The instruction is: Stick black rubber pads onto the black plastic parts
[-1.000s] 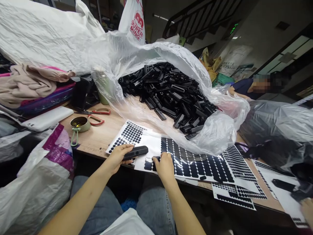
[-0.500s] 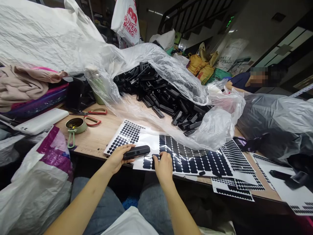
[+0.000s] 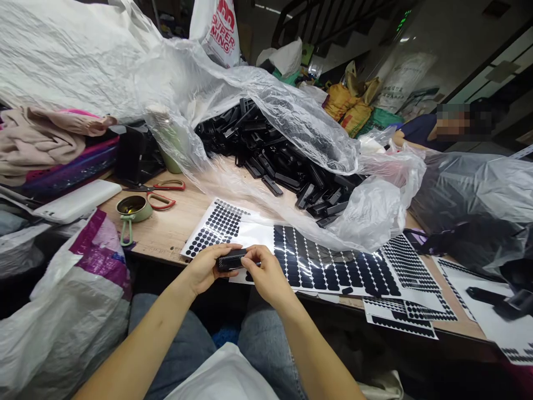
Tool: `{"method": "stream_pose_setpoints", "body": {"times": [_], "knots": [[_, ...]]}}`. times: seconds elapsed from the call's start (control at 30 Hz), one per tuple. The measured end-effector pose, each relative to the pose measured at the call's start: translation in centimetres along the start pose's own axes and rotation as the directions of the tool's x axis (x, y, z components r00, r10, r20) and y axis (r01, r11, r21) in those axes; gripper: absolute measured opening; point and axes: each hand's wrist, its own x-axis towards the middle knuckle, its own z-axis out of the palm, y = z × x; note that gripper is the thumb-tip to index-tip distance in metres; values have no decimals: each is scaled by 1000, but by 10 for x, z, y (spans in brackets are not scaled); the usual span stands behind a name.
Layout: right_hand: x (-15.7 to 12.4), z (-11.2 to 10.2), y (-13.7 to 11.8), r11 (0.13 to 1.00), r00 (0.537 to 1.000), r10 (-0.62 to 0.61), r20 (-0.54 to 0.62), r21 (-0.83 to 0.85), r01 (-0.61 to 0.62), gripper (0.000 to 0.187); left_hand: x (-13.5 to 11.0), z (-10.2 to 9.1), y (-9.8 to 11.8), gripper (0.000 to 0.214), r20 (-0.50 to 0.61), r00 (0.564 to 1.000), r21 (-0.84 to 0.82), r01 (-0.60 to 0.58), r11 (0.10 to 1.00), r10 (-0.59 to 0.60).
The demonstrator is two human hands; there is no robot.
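My left hand point(image 3: 205, 268) grips a black plastic part point(image 3: 230, 259) at the table's near edge. My right hand point(image 3: 265, 274) has its fingertips pinched against the right end of that part; whether a sticker sits under them I cannot tell. Just behind lies a white sticker sheet with black oval pads point(image 3: 333, 266), and a second sheet of small black dots point(image 3: 214, 225) lies to the left. A clear plastic bag point(image 3: 291, 116) holds a heap of black plastic parts point(image 3: 275, 155) at the middle of the wooden table point(image 3: 166, 233).
Red-handled scissors point(image 3: 160, 191) and a green cup point(image 3: 133, 210) sit at the left, beside a white flat case point(image 3: 77, 201). More sticker sheets point(image 3: 410, 316) lie at the right. A dark plastic bag point(image 3: 470, 211) and another person point(image 3: 433, 130) are at the far right. A woven sack point(image 3: 70, 300) stands left of my knees.
My right hand left the oval sticker sheet and moved left to the black part held in my left hand. The camera view shifted slightly.
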Motion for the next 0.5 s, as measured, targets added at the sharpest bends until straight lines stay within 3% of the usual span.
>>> {"method": "stream_pose_setpoints", "body": {"times": [0.3,0.5], "knots": [[0,5,-2,996,996,84,-2,-6,-84,11,-4,6,-3,20,27,1000,10,-10,1000,9],[-1,6,0,998,998,67,-19,-11,-67,11,-5,8,-5,20,20,1000,2,-19,1000,19]]}}
